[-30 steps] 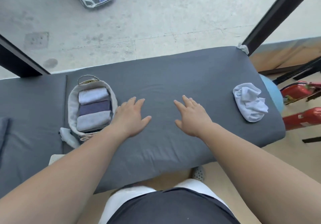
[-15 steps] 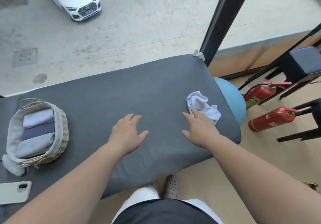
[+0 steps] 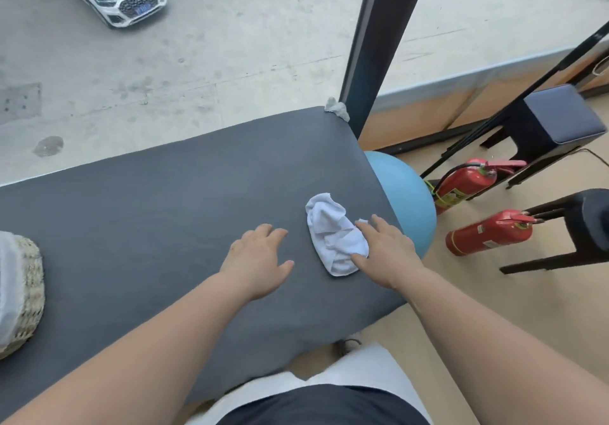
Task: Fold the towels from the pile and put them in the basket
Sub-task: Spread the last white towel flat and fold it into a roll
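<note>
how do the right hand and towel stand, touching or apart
Touching: head view shows the right hand with thumb and fingertip on the towel.

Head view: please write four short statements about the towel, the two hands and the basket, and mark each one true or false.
1. The white towel lies crumpled on the grey cushion. True.
2. The left hand holds the towel. False: it is open beside the towel and does not touch it.
3. The right hand touches the towel. True.
4. The basket stands to the right of the towel. False: it is at the left edge of the view.
</note>
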